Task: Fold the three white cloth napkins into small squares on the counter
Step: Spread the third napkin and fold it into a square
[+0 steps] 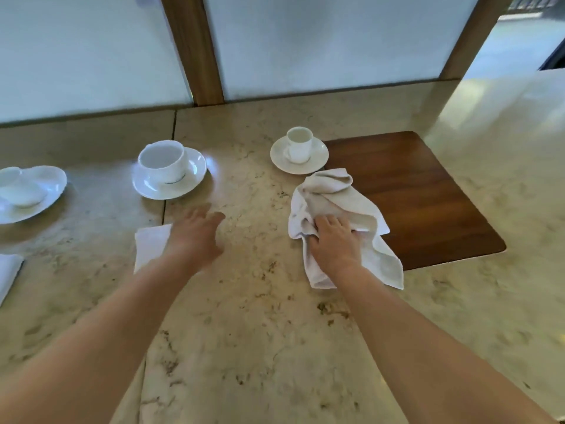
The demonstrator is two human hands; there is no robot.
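Far left, a folded napkin (pixel 7 272) lies flat at the counter (pixel 260 332) edge of view, partly cut off; above it sits a white cup on a scalloped plate (pixel 46 191), also cropped. Both read as set aside, clear of your working area.

Next, a large teacup and saucer (pixel 168 172). A thin dark mark shows on the cup's side, too blurred to read as a logo or lettering.

A second folded napkin (pixel 151 244) lies flat just beside your left wrist, partly hidden by the forearm. Judged done and parked.

Your left hand (pixel 195 237) hovers over bare marble, fingers spread and relaxed, holding nothing; likely moving across to help with the last cloth.

Right of centre, a small espresso cup and saucer (pixel 299 150) stands at the corner of a wooden inset board (pixel 428 194).

Your right hand (pixel 334 240) rests palm-down on the crumpled napkin (pixel 333 197), fingers curled into the fabric, gripping it. The cloth straddles the board's edge and the marble, bunched and unfolded.

Judgement: two of three folded; the third needs spreading flat first. No legible writing anywhere.
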